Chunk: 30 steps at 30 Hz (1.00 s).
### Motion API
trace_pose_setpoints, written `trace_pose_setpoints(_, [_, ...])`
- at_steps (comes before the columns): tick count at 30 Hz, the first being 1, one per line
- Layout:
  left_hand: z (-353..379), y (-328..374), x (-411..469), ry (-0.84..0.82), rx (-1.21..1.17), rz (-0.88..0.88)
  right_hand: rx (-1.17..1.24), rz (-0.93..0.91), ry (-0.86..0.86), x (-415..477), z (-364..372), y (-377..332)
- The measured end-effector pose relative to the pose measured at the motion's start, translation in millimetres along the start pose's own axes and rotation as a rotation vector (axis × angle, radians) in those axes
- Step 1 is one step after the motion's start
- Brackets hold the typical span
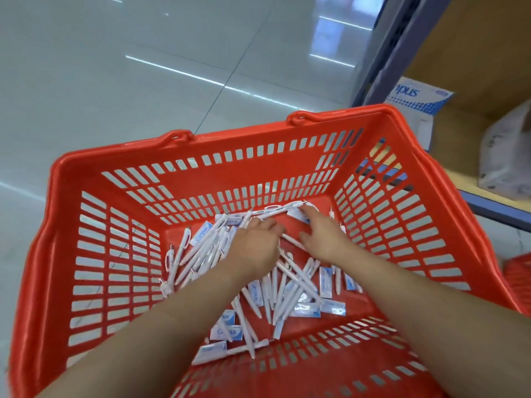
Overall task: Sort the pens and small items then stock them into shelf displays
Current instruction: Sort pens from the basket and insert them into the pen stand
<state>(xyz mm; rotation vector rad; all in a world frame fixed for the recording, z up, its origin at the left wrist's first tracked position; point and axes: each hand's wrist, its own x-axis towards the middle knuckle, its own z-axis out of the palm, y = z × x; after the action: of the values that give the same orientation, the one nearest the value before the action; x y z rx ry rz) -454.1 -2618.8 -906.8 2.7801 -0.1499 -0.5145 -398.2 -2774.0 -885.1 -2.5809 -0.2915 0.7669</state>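
Observation:
A red plastic basket [230, 137] sits in front of me, and both my forearms reach down into it. Many white pens [296, 280] lie jumbled on its bottom, mixed with small blue-and-white packets [307, 310]. My left hand [255, 245] is in the far middle of the basket, fingers curled around a bunch of white pens [275, 209] that stick out toward the far wall. My right hand [324, 238] lies just beside it, palm down with fingers spread. Its fingertips touch a packet and pen ends at the far side.
A wooden shelf [465, 133] with a blue metal frame stands to the right. It holds a white box with blue print [416, 96] and a plastic-wrapped pack [505, 162]. Part of another red basket [520, 278] shows at the right edge. Glossy floor tiles [115, 81] lie beyond.

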Motion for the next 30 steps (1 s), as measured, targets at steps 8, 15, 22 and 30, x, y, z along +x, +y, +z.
trace_pose_setpoints(8, [-10.6, -13.4, -19.2, 0.24, -0.274, -0.065, -0.101, 0.008, -0.039, 7.4, 17.4, -2.9])
trace_pose_setpoints(15, [-15.5, -44.6, -25.9, 0.272, 0.061, -0.336, -0.143, 0.0, -0.056, 2.0, 30.3, -13.5])
trace_pose_setpoints(22, [-16.5, -51.9, -33.8, 0.215, 0.196, -0.453, -0.173, -0.006, -0.068, -0.8, 27.8, -17.3])
trace_pose_setpoints(30, [-43.2, -55.5, -48.0, 0.122, -0.605, -0.584, 0.736, 0.231, -0.027, 2.0, 2.5, -27.6])
